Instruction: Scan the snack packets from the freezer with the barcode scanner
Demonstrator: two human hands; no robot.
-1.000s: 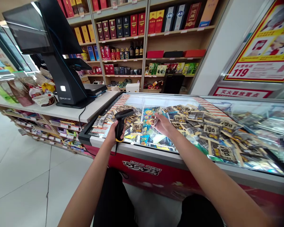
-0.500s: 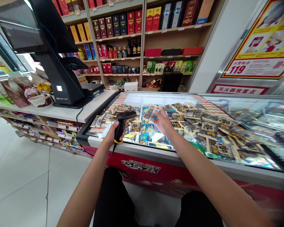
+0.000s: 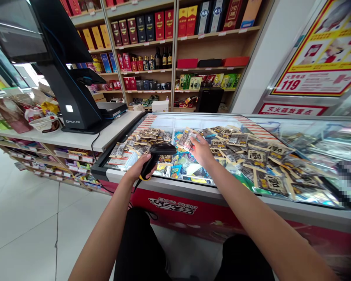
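A black handheld barcode scanner with a yellow edge at its base is gripped in my left hand, its head pointing right. My right hand pinches a small snack packet with a clear window and tan edges, held up in front of the scanner and tilted. Beneath both hands is the glass top of a chest freezer. Loose packets of the same kind lie in a pile on the left and a larger, spread-out pile on the right.
On the counter at left stand a point-of-sale terminal and a paper bowl. Shelves of boxed bottles rise behind the freezer. A dark-edged object, partly pixelated, lies at the far right.
The scanner in my left hand has moved slightly right and down, its head closer to the packet. My right hand still holds the packet, now turned a little. The view has shifted slightly.
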